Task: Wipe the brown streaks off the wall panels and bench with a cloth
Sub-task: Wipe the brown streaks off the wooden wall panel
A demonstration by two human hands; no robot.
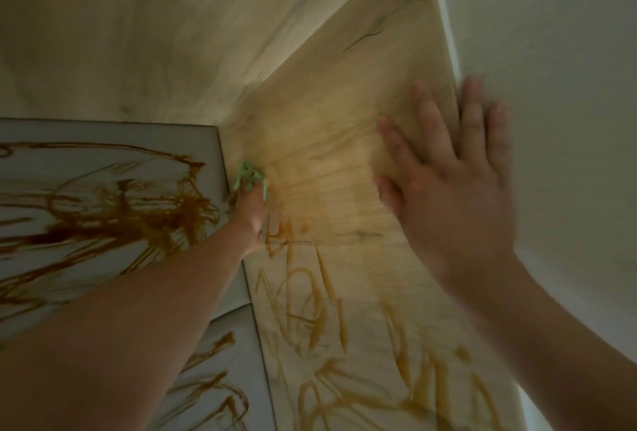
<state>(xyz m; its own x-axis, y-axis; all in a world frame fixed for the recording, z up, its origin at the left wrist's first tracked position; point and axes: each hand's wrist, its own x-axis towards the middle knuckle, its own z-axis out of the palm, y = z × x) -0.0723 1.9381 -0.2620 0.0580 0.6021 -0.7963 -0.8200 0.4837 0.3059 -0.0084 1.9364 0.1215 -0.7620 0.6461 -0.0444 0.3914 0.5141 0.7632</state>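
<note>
On the wooden panel (344, 154) your left hand (251, 210) grips the green cloth (250, 177), your right hand (458, 196) lies flat with fingers spread, and a loaded cloth could smear the brown streaks (310, 310) wider.

Green cloth (250, 178), brown streaks (312, 323) on pale wood-grain panel (344, 161), grey bench (103, 161).

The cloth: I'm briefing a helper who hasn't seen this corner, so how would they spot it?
Find the wooden panel that meets the streaked grey panel. At that seam, midway up, the left hand holds the cloth bunched up. It is the only pale green thing among wood, grey and brown streaks.
</note>
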